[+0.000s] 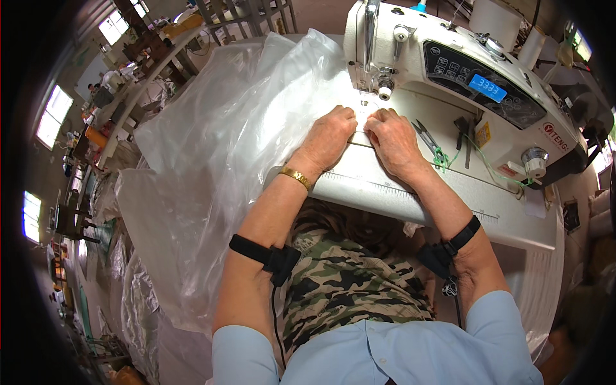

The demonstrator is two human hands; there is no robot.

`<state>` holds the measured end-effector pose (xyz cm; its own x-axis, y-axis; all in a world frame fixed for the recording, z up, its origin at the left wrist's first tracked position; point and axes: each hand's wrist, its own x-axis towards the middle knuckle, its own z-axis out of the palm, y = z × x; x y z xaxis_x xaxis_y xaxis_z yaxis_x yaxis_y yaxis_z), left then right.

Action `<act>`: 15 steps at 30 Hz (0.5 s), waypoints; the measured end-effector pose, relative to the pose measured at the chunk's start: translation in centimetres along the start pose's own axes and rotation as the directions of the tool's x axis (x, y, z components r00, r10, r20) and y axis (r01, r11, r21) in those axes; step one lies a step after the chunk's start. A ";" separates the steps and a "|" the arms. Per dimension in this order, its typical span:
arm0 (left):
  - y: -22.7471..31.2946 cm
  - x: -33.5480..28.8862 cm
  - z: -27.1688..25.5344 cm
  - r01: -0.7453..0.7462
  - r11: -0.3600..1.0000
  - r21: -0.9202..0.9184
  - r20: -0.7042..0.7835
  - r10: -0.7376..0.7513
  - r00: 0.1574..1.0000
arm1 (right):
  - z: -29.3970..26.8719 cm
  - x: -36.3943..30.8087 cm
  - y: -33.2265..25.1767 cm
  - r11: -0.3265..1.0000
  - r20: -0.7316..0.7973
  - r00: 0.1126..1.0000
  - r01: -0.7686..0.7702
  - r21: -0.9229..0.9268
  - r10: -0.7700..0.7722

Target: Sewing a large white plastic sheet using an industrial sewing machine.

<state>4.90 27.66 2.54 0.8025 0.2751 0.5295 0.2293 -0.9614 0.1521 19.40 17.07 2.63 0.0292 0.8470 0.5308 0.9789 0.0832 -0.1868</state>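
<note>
In front of the needle of a white sewing machine (pixel 398 54), my two hands sit close together with a narrow gap between them. My left hand (pixel 328 138) is closed, its fingertips pinched by the edge of a translucent white sheet (pixel 237 122). The sheet spreads in loose folds to the left and hangs down off the table. My right hand (pixel 394 141) is also closed, thumb and fingers pressed together just right of the needle. What lies between those right fingertips is too small to make out.
Right of my right hand lie scissors (pixel 427 138) with green cord on the handles. A dark-handled tool (pixel 462 131) is beside them. A ruler strip (pixel 388 185) runs along the table's front edge. Thread cones (pixel 532 46) stand behind the machine. Cluttered workbenches (pixel 138 83) fill the left.
</note>
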 end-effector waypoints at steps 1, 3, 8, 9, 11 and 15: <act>-0.1 0.0 0.0 -0.003 1.000 0.007 0.000 0.003 1.000 | -0.1 -0.1 0.1 1.000 0.010 1.000 -0.003 0.002 0.003; 0.1 0.0 0.1 -0.022 0.998 0.066 -0.003 0.022 1.000 | -0.2 0.0 0.2 1.000 0.018 1.000 -0.007 0.004 0.007; 0.0 0.1 0.0 0.020 0.994 0.107 0.075 -0.028 0.997 | -0.1 0.0 0.2 0.997 0.027 1.000 -0.010 -0.076 0.012; -0.1 0.1 0.1 0.018 0.994 0.104 0.069 -0.025 0.997 | 0.0 0.0 0.1 0.997 0.027 1.000 -0.006 -0.075 0.008; -0.5 -0.1 0.2 0.027 0.993 0.115 0.063 -0.034 0.997 | 0.0 -0.1 0.0 0.998 0.025 0.999 -0.018 -0.061 0.019; -0.6 0.3 0.6 0.024 0.991 0.129 0.075 -0.034 0.997 | 0.0 -0.1 0.2 0.994 0.053 0.999 -0.005 -0.106 0.011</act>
<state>5.37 28.35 2.07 0.8333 0.3070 0.4597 0.3178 -0.9465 0.0560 19.60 17.03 2.54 0.0293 0.8744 0.4843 0.9946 0.0228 -0.1012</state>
